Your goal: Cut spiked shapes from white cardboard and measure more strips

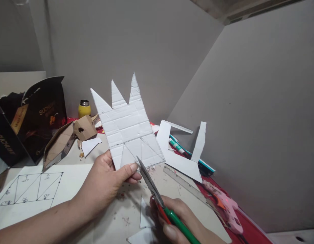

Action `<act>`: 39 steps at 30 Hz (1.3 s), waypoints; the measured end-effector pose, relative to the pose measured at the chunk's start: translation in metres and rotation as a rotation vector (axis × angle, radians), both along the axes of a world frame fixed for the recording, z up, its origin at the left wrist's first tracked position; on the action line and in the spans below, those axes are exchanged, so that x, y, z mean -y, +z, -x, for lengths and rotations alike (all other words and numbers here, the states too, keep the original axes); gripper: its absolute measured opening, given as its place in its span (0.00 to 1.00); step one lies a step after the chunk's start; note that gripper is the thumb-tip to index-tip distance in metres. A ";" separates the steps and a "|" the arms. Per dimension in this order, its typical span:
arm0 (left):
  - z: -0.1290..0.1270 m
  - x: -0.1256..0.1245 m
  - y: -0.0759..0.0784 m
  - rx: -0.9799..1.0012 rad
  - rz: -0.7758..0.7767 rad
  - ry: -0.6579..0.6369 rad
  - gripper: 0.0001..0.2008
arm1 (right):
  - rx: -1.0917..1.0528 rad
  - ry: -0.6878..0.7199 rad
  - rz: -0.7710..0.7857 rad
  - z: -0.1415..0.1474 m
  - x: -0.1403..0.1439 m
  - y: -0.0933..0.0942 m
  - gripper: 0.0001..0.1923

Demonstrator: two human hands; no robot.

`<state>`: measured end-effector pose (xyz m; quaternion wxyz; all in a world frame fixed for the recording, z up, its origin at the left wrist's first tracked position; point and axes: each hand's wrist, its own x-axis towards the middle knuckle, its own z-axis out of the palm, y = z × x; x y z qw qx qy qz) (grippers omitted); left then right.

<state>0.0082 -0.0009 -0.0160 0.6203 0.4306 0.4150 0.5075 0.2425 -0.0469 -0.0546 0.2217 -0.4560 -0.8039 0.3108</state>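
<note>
1. The left hand [103, 176] has its grip closed on the lower edge of a white cardboard piece [128, 118], thumb in front and fingers behind.
2. The cardboard piece is raised above the surface [103, 223], slightly tilted, near the middle of the view. Three pointed spikes stand along its top; pencil lines mark more triangles along its lower band.
3. The right hand [183, 217] has its grip wrapped around the green and red handles of the scissors [153, 186]. The blades lie close together and point up and to the left.
4. The scissor tips overlap the cardboard's lower edge in view, just beside the left thumb; whether they touch it, I cannot tell.
5. Under the right hand, two small white pieces lie partly hidden, one [146, 217] above the other [143, 236]. Tiny scraps dot the surface around there.
6. To the right are an angular white offcut [182, 164], a clear ruler [184, 184] and a pink glue gun [229, 211], the last near red cloth [248, 223].
7. To the left, a sheet of paper [70, 179] bears a drawn figure split into triangles. Beyond it stand a black box [40, 118], brown cardboard [87, 128] and a yellow bottle [84, 109].
</note>
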 end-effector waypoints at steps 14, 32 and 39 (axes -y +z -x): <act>-0.002 0.004 0.002 0.002 0.025 0.039 0.07 | -0.029 0.163 -0.035 0.001 -0.013 -0.005 0.24; -0.005 0.002 -0.004 0.004 0.005 0.013 0.06 | -0.057 0.120 0.040 0.008 -0.013 -0.001 0.22; -0.002 0.001 -0.007 0.004 -0.010 -0.007 0.06 | -0.062 0.126 0.044 0.006 -0.014 -0.007 0.20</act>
